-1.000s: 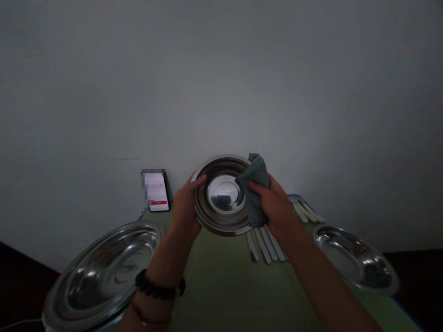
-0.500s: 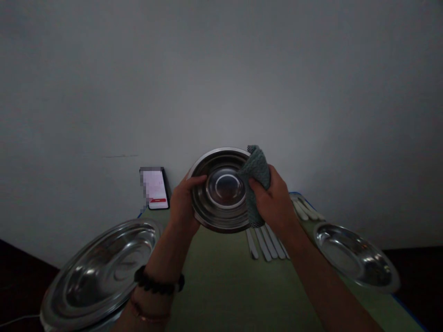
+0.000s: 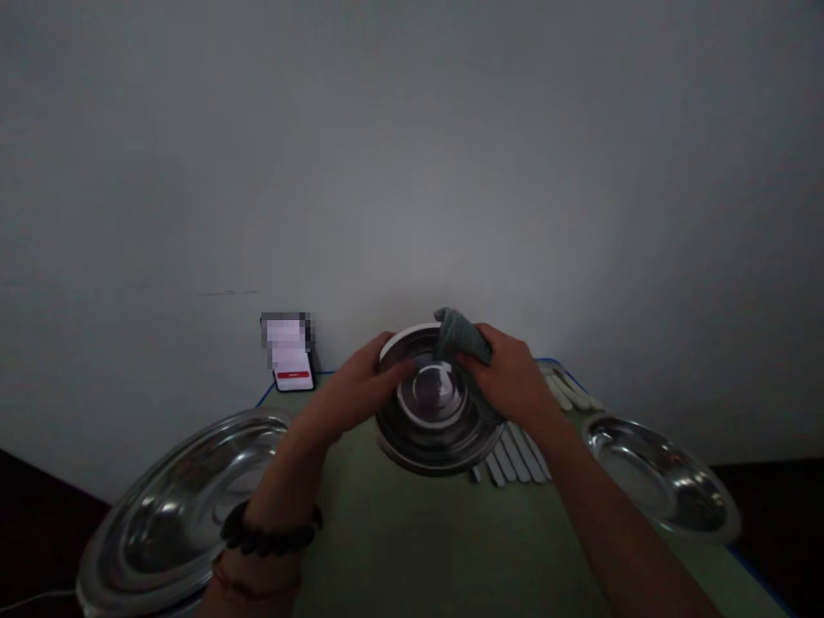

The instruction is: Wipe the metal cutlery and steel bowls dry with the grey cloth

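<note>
I hold a round steel plate [image 3: 433, 425] above the green table, tilted with its hollow side toward me. My left hand [image 3: 356, 392] grips its upper left rim, fingers curled over the edge. At the upper right rim my right hand [image 3: 510, 382] is closed on a grey-green cloth [image 3: 458, 336], pressed against the plate. A dark bead bracelet sits on my left wrist.
A large steel plate [image 3: 173, 506] lies at the left front of the green table [image 3: 412, 549]. Another steel plate [image 3: 657, 487] lies at the right. Several pale utensil handles [image 3: 515, 459] lie under the held plate. A phone [image 3: 291, 354] leans against the wall.
The held plate has dropped lower and tipped flatter. My right hand with the cloth slid from the right side to the top rim. My left hand shifted up along the rim.
</note>
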The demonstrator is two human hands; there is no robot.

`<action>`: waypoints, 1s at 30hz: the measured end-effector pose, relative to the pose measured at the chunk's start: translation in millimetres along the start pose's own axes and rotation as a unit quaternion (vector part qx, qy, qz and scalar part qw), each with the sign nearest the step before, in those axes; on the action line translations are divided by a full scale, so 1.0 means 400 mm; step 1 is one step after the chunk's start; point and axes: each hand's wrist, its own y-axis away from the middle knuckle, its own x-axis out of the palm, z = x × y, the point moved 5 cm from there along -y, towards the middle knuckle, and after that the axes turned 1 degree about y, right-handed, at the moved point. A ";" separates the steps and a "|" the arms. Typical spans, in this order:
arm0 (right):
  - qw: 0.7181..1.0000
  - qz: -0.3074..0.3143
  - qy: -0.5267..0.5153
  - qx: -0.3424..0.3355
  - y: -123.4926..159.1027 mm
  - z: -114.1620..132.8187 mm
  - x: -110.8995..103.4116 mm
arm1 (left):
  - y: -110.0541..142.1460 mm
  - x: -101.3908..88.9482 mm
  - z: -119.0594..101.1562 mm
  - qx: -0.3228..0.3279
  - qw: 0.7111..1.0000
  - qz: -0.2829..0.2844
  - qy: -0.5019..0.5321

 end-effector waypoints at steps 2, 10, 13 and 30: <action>1.000 0.012 0.009 -0.018 0.004 0.012 0.000 | -0.001 0.010 0.004 0.020 0.988 -0.008 -0.153; 0.999 0.037 0.021 -0.024 0.036 0.060 0.053 | 0.010 0.030 -0.014 0.047 0.945 -0.152 -0.286; 0.999 0.015 0.006 -0.036 0.038 0.065 0.058 | 0.005 0.010 0.004 0.054 0.960 -0.171 -0.215; 0.996 -0.064 -0.068 0.011 0.012 -0.008 0.057 | 0.004 -0.067 -0.017 0.044 0.970 -0.172 -0.165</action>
